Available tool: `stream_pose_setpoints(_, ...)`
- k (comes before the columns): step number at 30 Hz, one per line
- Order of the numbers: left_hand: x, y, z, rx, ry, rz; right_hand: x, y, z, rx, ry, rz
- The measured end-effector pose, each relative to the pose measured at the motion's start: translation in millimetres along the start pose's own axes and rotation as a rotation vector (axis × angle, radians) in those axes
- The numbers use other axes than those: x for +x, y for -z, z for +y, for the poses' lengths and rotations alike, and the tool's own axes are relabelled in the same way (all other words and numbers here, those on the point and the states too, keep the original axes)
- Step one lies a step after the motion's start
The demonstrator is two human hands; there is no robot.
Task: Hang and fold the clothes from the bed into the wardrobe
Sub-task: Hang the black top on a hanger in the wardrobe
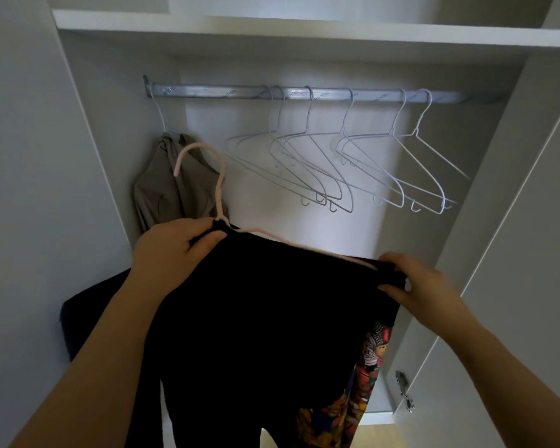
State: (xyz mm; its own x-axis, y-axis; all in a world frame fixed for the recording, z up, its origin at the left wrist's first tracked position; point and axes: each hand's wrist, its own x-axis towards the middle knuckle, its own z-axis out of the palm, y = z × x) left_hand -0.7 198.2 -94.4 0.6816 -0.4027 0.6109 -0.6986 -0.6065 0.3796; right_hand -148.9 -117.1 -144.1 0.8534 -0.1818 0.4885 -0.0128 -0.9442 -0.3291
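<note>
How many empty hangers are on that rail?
6 empty white hangers hang on the rail: hooks at. They overlap, so another may be hidden. The left one holds a beige garment.

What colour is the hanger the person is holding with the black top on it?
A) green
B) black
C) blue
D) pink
D: the hanger under the black top has a pale pink hook and arm, gripped by the left hand and right hand, while the empty hangers on the rail look white.
</note>
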Motion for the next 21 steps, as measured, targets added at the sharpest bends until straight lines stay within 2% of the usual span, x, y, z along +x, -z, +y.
stream_pose_setpoints(5, -5.7, -7.3, -0.4, 0.035, -0.067, -0.030, 17.0, 7.3, -25.8, -0.055, 0.292, 0.022)
stream_pose_setpoints(9, -8.7, -20.8, 10.0, -0.095, -0.050, -0.033, 24.0, -1.2, -47.7, 0.037, 0.388, 0.058)
stream_pose_setpoints(10, -8.8, -22.2, 11.3, -0.144, -0.046, -0.030, 25.0, -3.6, -48.3, 0.062, 0.361, 0.115)
stream_pose_setpoints(12, -8.7, -21.1, 12.1, -0.247, -0.027, -0.018, 28.4, -3.8, -43.2, 0.111, 0.158, 0.214)
stream_pose_setpoints(14, -7.6, -18.5, 13.4, -0.336, -0.007, 0.017, 29.7, 0.5, -37.5, 0.183, -0.119, 0.168)
stream_pose_setpoints(16, -5.1, -17.3, 17.1, -0.397, 0.007, 0.034, 31.0, 1.4, -33.9, 0.186, -0.288, 0.073)
stream_pose_setpoints(18, -2.4, -18.4, 21.8, -0.422, -0.008, 0.032, 30.9, -0.1, -34.1, 0.064, -0.311, -0.003)
stream_pose_setpoints(21, 1.5, -24.7, 31.7, -0.411, -0.041, 0.010, 29.4, -0.2, -44.8, -0.044, -0.275, -0.029)
